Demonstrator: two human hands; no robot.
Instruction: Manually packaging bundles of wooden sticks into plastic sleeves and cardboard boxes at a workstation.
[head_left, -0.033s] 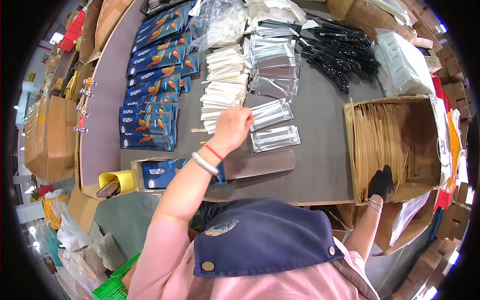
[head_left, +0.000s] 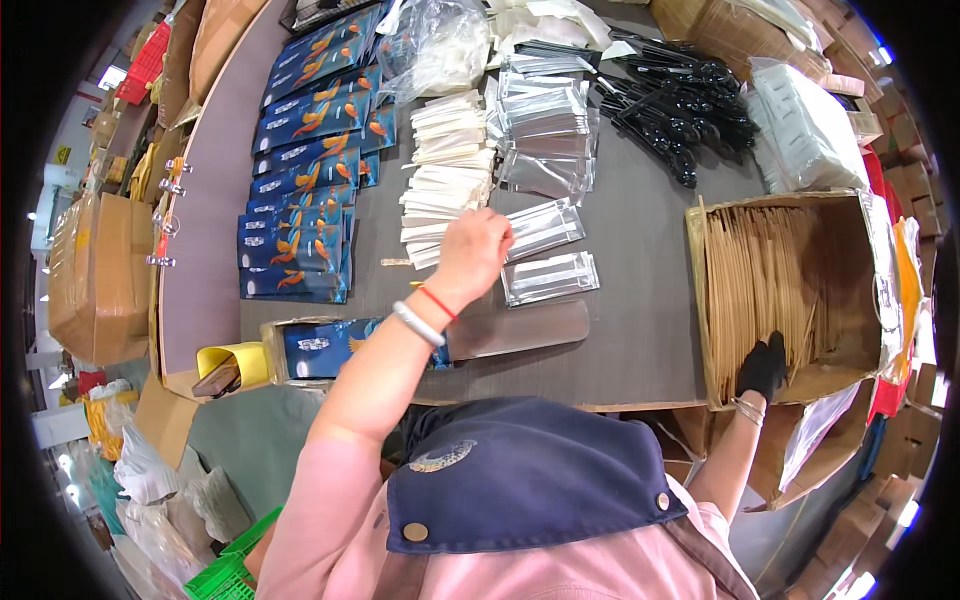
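Note:
My left hand (head_left: 472,252), with a red string and a white band at the wrist, reaches forward and curls its fingers over the near end of a row of white paper packets (head_left: 445,170). Clear sleeves with cutlery (head_left: 548,277) lie just to its right. My right hand (head_left: 764,366) wears a black glove and is down inside a cardboard box (head_left: 700,300) at the table's right edge. Its fingers are closed among thin wooden sticks (head_left: 760,270) packed on end in the box.
Blue pouches with an orange fish picture (head_left: 305,150) lie in rows at the left. Black plastic cutlery (head_left: 680,110) is heaped at the back, next to clear bags (head_left: 810,130). A metal tray (head_left: 520,330) lies near the front edge. Cardboard boxes (head_left: 95,280) stand around the table.

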